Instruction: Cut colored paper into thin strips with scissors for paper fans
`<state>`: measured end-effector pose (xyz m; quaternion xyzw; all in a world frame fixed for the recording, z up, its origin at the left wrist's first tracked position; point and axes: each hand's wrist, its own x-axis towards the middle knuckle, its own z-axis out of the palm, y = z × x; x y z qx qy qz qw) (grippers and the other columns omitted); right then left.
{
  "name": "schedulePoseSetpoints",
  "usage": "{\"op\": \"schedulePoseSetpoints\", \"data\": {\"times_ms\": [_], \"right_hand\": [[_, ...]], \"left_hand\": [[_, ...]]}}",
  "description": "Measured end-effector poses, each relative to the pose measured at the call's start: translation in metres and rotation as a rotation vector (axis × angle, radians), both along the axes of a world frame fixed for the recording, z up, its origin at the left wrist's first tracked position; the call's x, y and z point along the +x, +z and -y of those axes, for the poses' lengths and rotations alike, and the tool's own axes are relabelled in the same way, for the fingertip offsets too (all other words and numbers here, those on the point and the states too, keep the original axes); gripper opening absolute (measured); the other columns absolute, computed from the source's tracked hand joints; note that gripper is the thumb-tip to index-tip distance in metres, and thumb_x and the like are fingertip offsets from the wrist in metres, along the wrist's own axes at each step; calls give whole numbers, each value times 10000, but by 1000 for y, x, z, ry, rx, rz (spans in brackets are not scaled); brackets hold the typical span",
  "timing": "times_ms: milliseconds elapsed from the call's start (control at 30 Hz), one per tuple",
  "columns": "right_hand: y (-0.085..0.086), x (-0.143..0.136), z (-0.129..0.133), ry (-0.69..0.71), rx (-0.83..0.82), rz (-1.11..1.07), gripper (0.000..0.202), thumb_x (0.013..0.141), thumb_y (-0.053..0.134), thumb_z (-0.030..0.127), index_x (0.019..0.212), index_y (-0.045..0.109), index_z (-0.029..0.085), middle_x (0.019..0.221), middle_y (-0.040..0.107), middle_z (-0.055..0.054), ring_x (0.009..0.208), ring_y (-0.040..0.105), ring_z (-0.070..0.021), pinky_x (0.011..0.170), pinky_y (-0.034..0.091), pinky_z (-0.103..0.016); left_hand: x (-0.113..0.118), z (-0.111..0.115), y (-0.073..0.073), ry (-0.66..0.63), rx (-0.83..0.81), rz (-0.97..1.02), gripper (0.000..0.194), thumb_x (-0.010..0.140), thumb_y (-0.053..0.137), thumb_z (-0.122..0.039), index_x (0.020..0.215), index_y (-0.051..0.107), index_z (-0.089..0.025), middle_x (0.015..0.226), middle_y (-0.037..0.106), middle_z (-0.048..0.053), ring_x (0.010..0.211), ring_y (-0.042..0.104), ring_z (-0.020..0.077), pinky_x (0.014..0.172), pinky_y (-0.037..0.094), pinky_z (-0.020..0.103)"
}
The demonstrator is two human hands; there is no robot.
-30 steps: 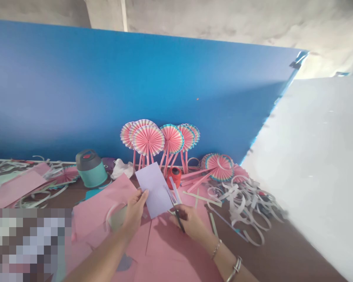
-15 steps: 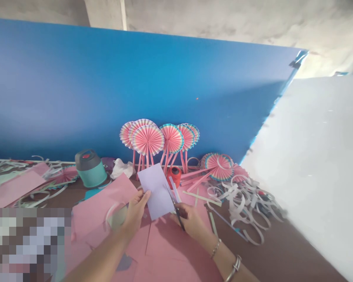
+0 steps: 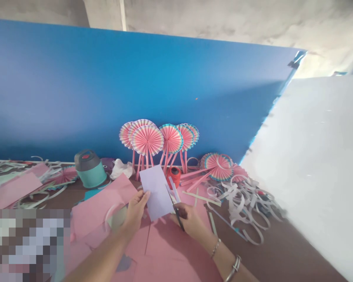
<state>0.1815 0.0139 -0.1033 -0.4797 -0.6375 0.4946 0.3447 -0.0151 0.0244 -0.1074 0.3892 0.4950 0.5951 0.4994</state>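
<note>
My left hand (image 3: 137, 206) pinches the left edge of a lavender sheet of paper (image 3: 156, 194), thumb on top. In my right hand (image 3: 188, 219) is a pair of scissors (image 3: 178, 213) with dark handles, its blades at the right edge of the lavender sheet. A narrow lavender strip (image 3: 174, 188) stands off to the right of the blades; whether it is still joined to the sheet I cannot tell. Beneath both hands lie large pink paper sheets (image 3: 170, 254). Right behind the lavender sheet stands a red spool of thread (image 3: 174, 176).
Pink pleated paper fans (image 3: 148, 140) on sticks stand against the blue panel (image 3: 164, 78). More fans (image 3: 217, 166) lie to the right beside a heap of curled paper strips (image 3: 247, 203). A teal container (image 3: 91, 170) with a grey lid stands left. Paper scraps cover the far left.
The lavender sheet's upper edge has shifted slightly to the right, and the scissor blades look closer together. Both hands stay in nearly the same place.
</note>
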Motion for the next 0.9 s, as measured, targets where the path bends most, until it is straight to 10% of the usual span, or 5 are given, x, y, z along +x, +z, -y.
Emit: {"op": "schedulePoseSetpoints", "data": {"times_ms": [900], "right_hand": [[-5,1,-2,-33,2,-26,276,634,535,211,872,643,120,550,493,22,490,383,-102,451,300,-216]], "left_hand": [[6,3,8,-54,-23,9,425,674,685,-476,939,694,-144,770,721,50,593,612,170,555,463,258]]}}
